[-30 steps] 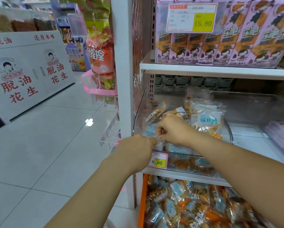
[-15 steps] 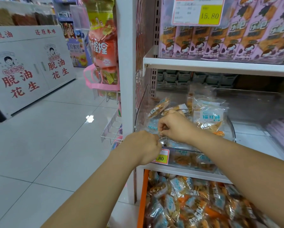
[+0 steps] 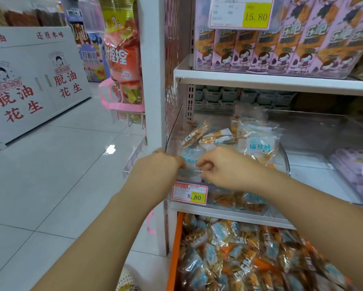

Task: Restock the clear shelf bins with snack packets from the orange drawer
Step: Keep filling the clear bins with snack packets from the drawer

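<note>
A clear snack packet [image 3: 190, 163] with blue print sits over the front rim of the clear shelf bin [image 3: 285, 158]. My left hand [image 3: 161, 164] pinches its left edge and my right hand [image 3: 224, 166] pinches its right edge. Behind my hands, several more packets [image 3: 258, 143] are piled loosely in the bin. Below the shelf, the orange drawer [image 3: 174, 248] stands pulled out and is heaped with the same blue and orange snack packets [image 3: 250, 261].
A price tag [image 3: 190, 194] reading 8.80 is clipped to the bin's front. To the right is another clear bin [image 3: 355, 171] with purple packets. Pink boxes [image 3: 281, 43] fill the shelf above. Bagged goods [image 3: 124, 59] hang left of the white upright, beyond them tiled floor.
My hands have drawn slightly apart at the bin's front rim, so the packet now shows between them. The view has shifted a little.
</note>
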